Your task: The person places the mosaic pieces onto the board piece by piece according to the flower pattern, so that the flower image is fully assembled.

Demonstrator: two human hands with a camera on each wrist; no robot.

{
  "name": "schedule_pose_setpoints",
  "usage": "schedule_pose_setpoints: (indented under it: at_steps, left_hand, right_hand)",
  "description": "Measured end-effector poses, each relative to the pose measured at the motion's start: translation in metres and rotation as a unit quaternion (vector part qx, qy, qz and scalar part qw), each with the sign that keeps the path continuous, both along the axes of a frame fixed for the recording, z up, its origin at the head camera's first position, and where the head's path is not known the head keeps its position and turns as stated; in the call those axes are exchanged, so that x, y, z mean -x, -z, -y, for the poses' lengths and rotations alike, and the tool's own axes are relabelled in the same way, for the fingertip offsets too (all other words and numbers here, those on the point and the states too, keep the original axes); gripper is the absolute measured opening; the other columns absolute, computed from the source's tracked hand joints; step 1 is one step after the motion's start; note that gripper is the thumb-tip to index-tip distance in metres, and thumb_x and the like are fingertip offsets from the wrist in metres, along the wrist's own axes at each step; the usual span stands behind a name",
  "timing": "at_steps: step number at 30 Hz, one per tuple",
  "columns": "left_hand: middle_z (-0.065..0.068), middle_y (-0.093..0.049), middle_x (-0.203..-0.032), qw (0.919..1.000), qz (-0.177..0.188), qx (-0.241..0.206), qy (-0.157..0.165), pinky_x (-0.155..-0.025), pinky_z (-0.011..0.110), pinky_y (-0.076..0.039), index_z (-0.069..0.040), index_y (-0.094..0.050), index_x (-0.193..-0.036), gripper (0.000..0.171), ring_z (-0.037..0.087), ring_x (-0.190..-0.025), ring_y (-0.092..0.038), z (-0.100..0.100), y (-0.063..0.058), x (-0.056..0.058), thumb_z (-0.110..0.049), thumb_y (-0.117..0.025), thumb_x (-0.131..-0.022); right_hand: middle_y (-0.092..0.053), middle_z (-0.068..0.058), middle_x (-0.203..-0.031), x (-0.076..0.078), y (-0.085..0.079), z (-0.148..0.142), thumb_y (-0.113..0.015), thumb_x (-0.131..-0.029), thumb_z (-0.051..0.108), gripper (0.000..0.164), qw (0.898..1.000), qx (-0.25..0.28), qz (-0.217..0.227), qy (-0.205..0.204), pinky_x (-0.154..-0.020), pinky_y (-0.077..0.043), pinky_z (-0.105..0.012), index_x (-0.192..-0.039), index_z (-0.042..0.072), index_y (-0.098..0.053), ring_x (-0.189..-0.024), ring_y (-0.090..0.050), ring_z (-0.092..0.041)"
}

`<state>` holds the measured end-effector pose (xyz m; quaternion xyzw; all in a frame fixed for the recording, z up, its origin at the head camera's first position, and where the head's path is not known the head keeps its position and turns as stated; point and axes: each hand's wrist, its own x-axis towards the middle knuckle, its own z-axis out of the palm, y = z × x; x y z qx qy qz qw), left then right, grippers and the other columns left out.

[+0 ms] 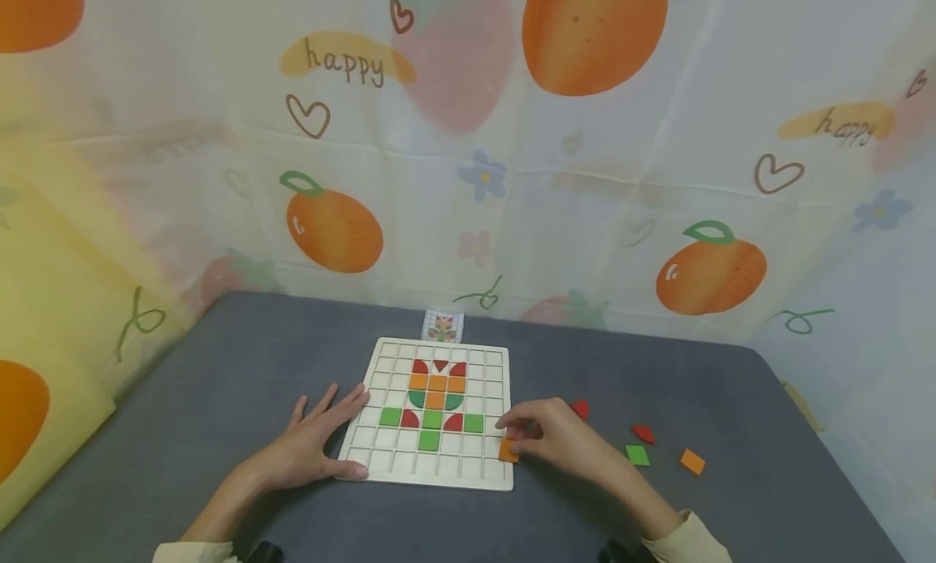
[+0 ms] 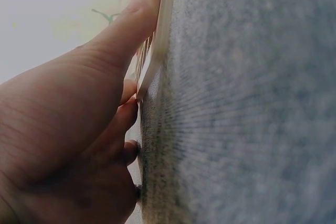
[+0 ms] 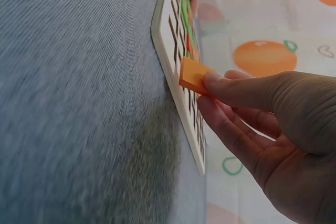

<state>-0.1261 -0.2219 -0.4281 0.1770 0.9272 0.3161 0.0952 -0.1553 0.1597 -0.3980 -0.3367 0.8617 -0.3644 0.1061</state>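
A white square grid board point(image 1: 475, 468) lies on the dark table. Red, orange and green tiles on it form a tulip-like flower with a green stem. My left hand point(image 1: 307, 449) rests at the board's left edge, fingers spread and fairly straight, thumb on the near left corner; the left wrist view shows that thumb point(image 2: 137, 17) along the board's rim. Over the right edge, my right hand point(image 1: 561, 443) pinches an orange square tile point(image 1: 507, 451) between thumb and fingertips. In the right wrist view this tile point(image 3: 192, 75) appears just in front of the board's edge, tilted.
Right of the board lie loose tiles: a red one point(image 1: 581, 409) partly behind the right hand, another red one point(image 1: 643, 435), a green one point(image 1: 638, 455) and an orange square point(image 1: 692, 462). A small pattern card point(image 1: 443, 326) sits behind the board, before a fruit-printed cloth point(image 1: 570, 246).
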Motion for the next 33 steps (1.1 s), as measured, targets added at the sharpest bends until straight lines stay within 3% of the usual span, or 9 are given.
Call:
schedule_pose_setpoints:
  at_steps: [33]
  left_hand:
    - [0.015,-0.024,-0.16,1.0,0.003,-0.004,0.005,-0.105,0.071,0.009,-0.009,-0.032,-0.154,0.108,0.051,-0.145,-0.004,-0.001,-0.003,-0.001,-0.054,-0.081,-0.069]
  right_hand:
    - [-0.07,0.004,-0.087,0.017,0.003,0.064,-0.073,-0.084,-0.002,0.019,0.999,0.007,-0.005,-0.041,-0.072,-0.053,-0.021,-0.102,0.005,-0.073,-0.08,-0.06,-0.002]
